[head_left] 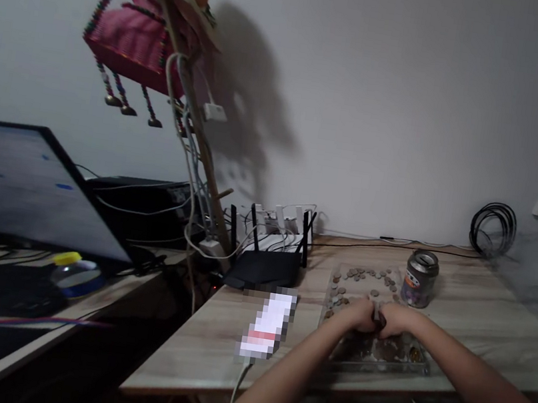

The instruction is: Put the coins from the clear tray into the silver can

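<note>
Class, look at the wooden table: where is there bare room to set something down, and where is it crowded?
Bare wood lies right of the can, toward the coiled cable, and at the near-left corner of the table. It is crowded at the clear tray of coins, where the left hand and right hand meet, and around the router.

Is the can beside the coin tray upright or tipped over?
Upright. The can stands on its base on the table, its round top rim facing up, right of the tray.
</note>
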Demonstrator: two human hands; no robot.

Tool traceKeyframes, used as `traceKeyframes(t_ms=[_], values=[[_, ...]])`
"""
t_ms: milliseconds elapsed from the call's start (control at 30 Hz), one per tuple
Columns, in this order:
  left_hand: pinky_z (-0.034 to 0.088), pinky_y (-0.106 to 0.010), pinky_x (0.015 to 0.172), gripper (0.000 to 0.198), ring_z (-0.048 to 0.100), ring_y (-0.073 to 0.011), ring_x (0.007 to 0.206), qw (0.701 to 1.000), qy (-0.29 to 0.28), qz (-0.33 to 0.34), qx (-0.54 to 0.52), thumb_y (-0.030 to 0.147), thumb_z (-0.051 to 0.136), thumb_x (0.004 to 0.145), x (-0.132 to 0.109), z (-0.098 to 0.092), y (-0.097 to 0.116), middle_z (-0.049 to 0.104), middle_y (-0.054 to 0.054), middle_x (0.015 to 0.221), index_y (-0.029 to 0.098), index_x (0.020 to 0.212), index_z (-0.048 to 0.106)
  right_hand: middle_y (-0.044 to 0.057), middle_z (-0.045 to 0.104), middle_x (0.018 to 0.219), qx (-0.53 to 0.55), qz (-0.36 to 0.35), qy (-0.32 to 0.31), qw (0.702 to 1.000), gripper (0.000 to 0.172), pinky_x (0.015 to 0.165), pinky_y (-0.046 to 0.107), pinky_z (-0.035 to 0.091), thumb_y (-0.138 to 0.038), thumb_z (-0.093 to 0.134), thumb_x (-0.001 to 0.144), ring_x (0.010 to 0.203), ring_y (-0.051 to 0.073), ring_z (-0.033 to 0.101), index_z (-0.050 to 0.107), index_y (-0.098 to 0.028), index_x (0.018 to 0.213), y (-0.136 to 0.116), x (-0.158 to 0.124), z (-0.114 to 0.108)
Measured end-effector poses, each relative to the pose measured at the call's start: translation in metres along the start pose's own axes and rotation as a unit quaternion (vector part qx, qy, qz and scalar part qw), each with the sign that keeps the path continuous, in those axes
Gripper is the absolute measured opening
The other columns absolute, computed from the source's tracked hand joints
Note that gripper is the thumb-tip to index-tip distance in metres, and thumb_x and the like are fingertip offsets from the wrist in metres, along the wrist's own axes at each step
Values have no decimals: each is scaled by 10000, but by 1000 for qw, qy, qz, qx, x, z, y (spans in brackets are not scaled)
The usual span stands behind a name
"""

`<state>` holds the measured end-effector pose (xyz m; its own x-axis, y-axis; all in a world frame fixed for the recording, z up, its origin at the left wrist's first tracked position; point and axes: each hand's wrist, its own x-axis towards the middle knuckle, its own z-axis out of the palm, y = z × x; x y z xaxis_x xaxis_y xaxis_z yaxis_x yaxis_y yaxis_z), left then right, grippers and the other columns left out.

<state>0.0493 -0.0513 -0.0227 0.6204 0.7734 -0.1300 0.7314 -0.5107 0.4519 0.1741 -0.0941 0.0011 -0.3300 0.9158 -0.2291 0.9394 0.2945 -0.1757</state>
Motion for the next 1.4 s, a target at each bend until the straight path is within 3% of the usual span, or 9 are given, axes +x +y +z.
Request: traceKeyframes(t_ms=[167,400,533,700,900,1167,1400], values=[[401,-366,862,103,489,-308,1019,999,-17,-14,28,135,619,495,-14,0,16,624,-126,798,132,598,623,45,646,661,-16,34,-67,997,254,542,233,412,-266,679,487,627,180,585,672,-136,705,-8,-15,-2],[431,-264,758,273,575,-194,854,1000,17,-15,21,138,520,649,-45,18,30,649,-93,907,151,883,660,37,641,966,4,14,-38,999,553,668,217,431,-215,689,479,832,174,582,598,-188,1024,-9,-25,10],[439,-251,690,282,596,-181,776,999,43,-18,1,173,478,700,-56,29,32,661,-98,902,147,917,657,29,656,856,11,22,-60,998,436,604,214,430,-164,669,487,728,158,588,631,-170,922,-11,-23,16],[431,-239,658,259,602,-179,725,999,53,-9,-10,169,461,695,-56,36,26,674,-106,817,132,828,681,34,640,684,6,57,-85,995,251,546,234,425,-168,675,485,625,163,577,655,-135,733,-16,-27,13],[417,-219,644,258,592,-156,712,998,65,23,-10,204,486,682,-55,38,23,674,-78,830,151,855,671,44,635,677,10,89,-90,992,342,537,255,440,-156,688,461,588,169,581,652,-133,801,-23,-30,6],[405,-235,621,244,570,-161,673,998,65,9,13,244,474,696,-55,42,21,663,-82,774,145,810,666,15,588,578,17,107,-128,986,246,530,258,453,-216,705,479,551,151,562,627,-130,695,-16,-38,7],[386,-220,600,223,526,-133,628,998,56,19,-19,191,462,670,-58,36,25,635,-52,703,124,753,658,-19,542,552,37,102,-158,982,156,530,232,456,-148,610,559,506,104,526,600,-123,713,-4,-40,9]])
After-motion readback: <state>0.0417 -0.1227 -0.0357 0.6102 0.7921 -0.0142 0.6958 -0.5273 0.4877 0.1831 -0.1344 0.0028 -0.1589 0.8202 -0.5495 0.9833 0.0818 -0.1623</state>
